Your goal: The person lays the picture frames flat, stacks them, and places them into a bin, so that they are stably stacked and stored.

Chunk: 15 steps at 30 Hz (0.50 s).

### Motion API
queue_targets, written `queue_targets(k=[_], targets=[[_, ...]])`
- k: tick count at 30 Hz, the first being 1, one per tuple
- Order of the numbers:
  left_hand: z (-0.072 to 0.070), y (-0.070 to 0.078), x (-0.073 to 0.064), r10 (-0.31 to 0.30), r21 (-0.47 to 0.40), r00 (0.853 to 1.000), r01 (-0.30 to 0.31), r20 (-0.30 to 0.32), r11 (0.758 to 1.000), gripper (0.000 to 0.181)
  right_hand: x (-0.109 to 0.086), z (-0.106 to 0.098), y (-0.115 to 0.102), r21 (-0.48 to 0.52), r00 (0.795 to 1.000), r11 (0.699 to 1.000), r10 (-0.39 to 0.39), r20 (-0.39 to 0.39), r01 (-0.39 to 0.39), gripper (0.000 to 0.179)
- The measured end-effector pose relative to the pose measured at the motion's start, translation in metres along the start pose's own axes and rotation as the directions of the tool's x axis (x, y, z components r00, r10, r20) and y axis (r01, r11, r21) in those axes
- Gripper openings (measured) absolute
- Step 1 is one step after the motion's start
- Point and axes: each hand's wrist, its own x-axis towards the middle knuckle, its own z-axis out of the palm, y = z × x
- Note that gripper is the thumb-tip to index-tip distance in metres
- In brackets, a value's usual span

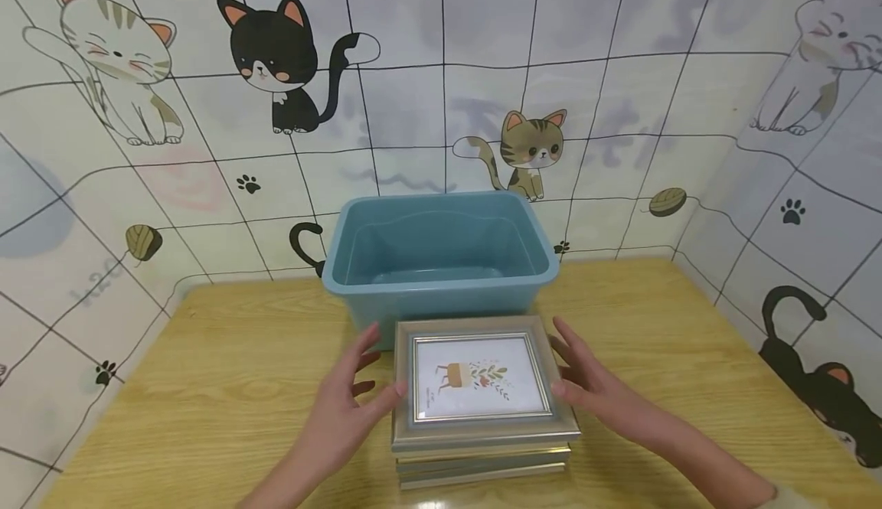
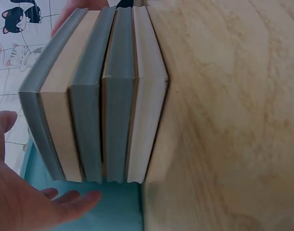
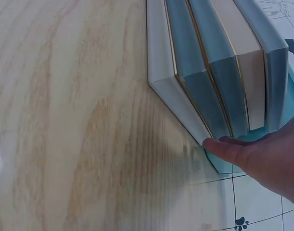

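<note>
A stack of picture frames stands on the wooden table. The top picture frame point(image 1: 482, 438) has a silvery border and a print of a plant in an orange-and-cream pot. My left hand point(image 1: 347, 402) is at the stack's left side, fingers spread, its thumb by the top frame's edge; the left wrist view shows this hand point(image 2: 26, 197) apart from the frames point(image 2: 89, 130). On the other side, my right hand point(image 1: 606, 398) has its fingers extended. In the right wrist view its fingertips lie close to the stacked frames point(image 3: 200, 96); whether they touch, I cannot tell.
Behind the stack, close against it, stands a blue-green plastic bin point(image 1: 441, 288) with its top uncovered. The wooden table point(image 1: 262, 371) extends to both sides. Walls with cat drawings point(image 1: 276, 50) enclose the back and sides.
</note>
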Motion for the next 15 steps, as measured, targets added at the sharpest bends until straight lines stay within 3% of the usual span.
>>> queue_targets(k=[8, 15], targets=[[0.012, -0.008, 0.002, -0.040, -0.023, 0.999, 0.041, 0.037, 0.999, 0.084, 0.002, 0.008, 0.004, -0.017, 0.999, 0.999, -0.045, -0.023, 0.044, 0.091], [0.016, -0.013, 0.004, -0.066, -0.066, 0.995, 0.071, 0.073, 0.995, 0.079, 0.004, 0.009, 0.008, 0.028, 0.999, 0.999, -0.037, 0.002, 0.037, 0.090]])
